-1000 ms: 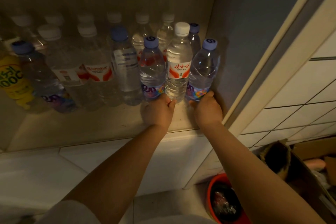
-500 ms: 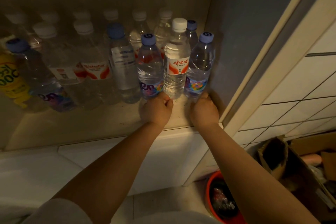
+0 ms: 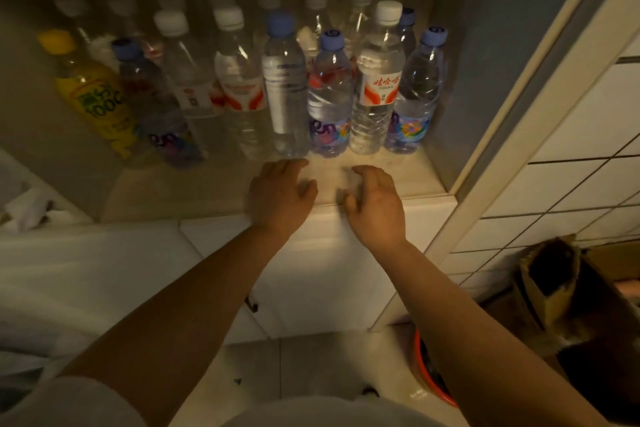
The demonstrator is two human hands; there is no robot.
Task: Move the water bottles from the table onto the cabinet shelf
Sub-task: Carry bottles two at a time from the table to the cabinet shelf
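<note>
Cabinet shelf point(image 3: 214, 194), left to right: yellow drink bottle point(image 3: 98, 97) at far left, tilted in the wide-angle view, yellow cap. Just right of it, blue-capped water bottle point(image 3: 156, 107) with a colourful lower label. Then two white-capped bottles point(image 3: 239, 87) with red-and-white labels, then a clear blue-capped bottle point(image 3: 285, 87) with a white label. More white caps in the far row behind, too dim to count.

Right end of the near row, three bottles touching side by side: blue-capped bottle with colourful label point(image 3: 329, 97), white-capped bottle with red label point(image 3: 377, 80), and another blue-capped colourful-label bottle point(image 3: 415, 90) next to the cabinet's right wall.

Left hand point(image 3: 280, 194) over the shelf's near edge, fingers loosely spread, holding nothing, apart from the bottles. Right hand point(image 3: 375, 201) beside it, fingers relaxed and slightly curled, also empty, just short of the bottle row.

Lower right on the floor: red bucket point(image 3: 436, 388) and an open cardboard box point(image 3: 554, 274).
</note>
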